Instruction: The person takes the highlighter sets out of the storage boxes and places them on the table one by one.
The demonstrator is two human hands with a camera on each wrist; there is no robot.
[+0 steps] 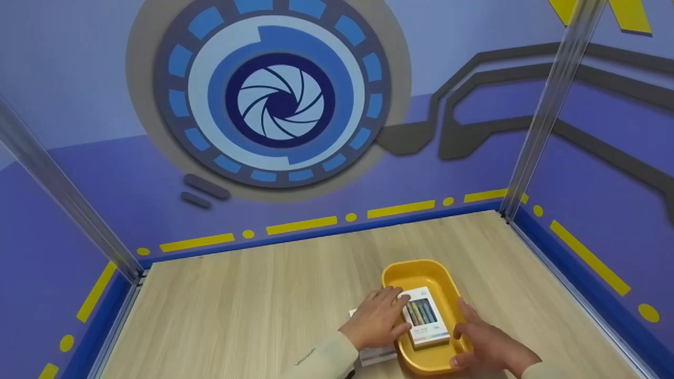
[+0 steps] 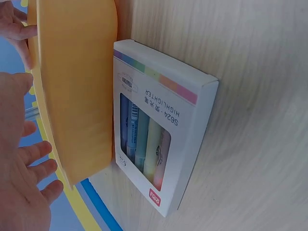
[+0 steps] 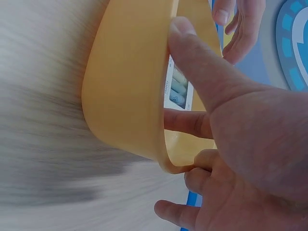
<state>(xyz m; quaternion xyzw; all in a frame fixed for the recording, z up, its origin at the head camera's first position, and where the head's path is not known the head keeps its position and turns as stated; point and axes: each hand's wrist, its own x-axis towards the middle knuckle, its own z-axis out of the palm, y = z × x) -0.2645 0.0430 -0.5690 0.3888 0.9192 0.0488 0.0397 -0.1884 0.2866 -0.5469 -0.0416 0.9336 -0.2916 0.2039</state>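
A yellow plastic tray (image 1: 421, 273) stands on the table, and in it lies a white windowed box of coloured pens (image 1: 427, 336). My right hand (image 1: 487, 339) grips the tray's right rim, with the thumb at the rim and a finger inside the wall in the right wrist view. Over the left rim, my left hand (image 1: 374, 318) has its fingers loosely extended at the left edge of that box. A second white box, a highlighter box (image 2: 187, 120), lies on the table against the tray's left side; in the head view my left hand partly covers it.
The light wood table (image 1: 237, 305) is bounded by a blue and purple back wall (image 1: 316, 216) and side walls. Metal posts (image 1: 547, 105) rise at the two back corners. The tray is near the table's front right part.
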